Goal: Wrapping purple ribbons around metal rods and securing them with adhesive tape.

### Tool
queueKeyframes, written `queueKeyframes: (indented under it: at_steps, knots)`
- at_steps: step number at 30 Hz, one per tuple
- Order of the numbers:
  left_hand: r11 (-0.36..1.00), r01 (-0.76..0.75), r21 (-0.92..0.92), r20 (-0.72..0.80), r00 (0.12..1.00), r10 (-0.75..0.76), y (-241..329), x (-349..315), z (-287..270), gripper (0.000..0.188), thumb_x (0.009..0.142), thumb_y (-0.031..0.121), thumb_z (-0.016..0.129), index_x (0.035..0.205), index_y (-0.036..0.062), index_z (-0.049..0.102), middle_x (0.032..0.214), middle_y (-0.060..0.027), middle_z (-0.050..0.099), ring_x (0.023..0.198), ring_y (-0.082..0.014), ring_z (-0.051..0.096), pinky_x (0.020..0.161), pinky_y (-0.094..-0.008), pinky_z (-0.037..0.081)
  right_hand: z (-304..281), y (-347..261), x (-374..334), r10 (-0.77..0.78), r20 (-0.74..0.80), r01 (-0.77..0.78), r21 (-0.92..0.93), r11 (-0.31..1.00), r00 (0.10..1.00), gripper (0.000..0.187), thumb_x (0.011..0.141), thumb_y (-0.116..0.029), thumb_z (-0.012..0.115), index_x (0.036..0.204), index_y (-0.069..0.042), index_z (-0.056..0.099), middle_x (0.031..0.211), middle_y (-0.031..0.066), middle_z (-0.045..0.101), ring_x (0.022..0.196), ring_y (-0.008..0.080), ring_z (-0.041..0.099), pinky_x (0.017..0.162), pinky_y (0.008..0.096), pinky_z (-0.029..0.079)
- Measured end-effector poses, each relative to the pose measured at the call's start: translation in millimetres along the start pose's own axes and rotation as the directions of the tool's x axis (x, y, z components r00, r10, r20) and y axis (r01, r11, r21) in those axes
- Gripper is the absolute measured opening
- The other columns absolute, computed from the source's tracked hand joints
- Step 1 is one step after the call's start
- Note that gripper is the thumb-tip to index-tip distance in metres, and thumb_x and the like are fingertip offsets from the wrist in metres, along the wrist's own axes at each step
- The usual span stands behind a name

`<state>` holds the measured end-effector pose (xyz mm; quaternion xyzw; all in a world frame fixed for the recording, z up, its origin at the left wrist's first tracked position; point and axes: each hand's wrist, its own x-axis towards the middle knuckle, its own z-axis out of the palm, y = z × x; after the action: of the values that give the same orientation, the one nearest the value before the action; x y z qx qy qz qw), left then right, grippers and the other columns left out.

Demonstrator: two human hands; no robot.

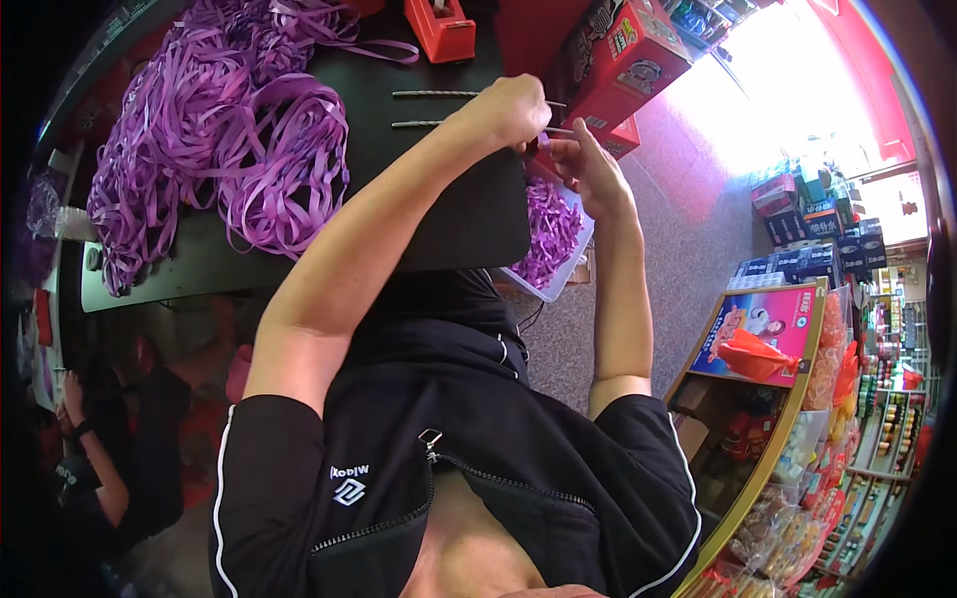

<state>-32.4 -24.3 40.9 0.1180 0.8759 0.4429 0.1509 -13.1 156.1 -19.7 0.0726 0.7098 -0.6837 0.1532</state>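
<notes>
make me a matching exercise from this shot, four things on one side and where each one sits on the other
Things:
1. purple ribbon pile
2. red tape dispenser
3. white tray of purple pieces
4. red box

Places:
a. right of the hands, by the table's end
b. left part of the dark table
c. far table edge, top centre
d. below the right hand, off the table's corner

Pairs: 1-b, 2-c, 3-d, 4-a

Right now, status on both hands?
Left hand and right hand pinching a small purple ribbon piece together. Tray of purple pieces below. Nothing blocking.
</notes>
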Motion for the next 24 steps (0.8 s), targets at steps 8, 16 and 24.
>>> queueKeyframes:
  at_steps: [8,16,24]
  knots:
    - [0.492,0.252,-0.833,0.175,0.964,-0.198,-7,-3,25,0.053,0.091,0.034,0.051,0.122,-0.0072,0.038,0.106,-0.0251,0.056,0.096,-0.0316,0.06,0.088,-0.0426,0.048,-15,-9,8,0.078,0.11,-0.082,0.031,0.996,0.991,0.058,0.09,-0.059,0.043,0.088,-0.008,0.072,0.071,-0.0045,0.057,0.064,0.0059,0.043,0.061,0.0238,0.03]
    - [-0.173,0.164,-0.971,0.196,0.963,-0.185,8,-9,40,0.063,0.09,0.052,0.046,0.116,-0.0052,0.04,0.113,-0.0272,0.048,0.095,-0.036,0.055,0.091,-0.0462,0.042,-12,8,12,0.125,0.071,-0.129,0.062,0.99,0.99,0.052,0.091,-0.057,0.043,0.094,-0.013,0.07,0.077,-0.0051,0.06,0.071,0.0079,0.048,0.065,0.0248,0.033]
    - [-0.181,0.151,-0.972,0.147,0.989,0.031,-19,-12,39,0.098,0.083,0.064,0.047,0.146,0.0203,-0.014,0.148,-0.0279,-0.018,0.14,-0.0326,-0.017,0.11,-0.0434,-0.015,25,-94,-2,-0.684,-0.035,0.54,-0.586,0.604,0.728,0.024,0.092,-0.015,0.056,0.105,0.001,0.066,0.095,0.0082,0.068,0.087,0.0138,0.06,0.081,0.0273,0.046]
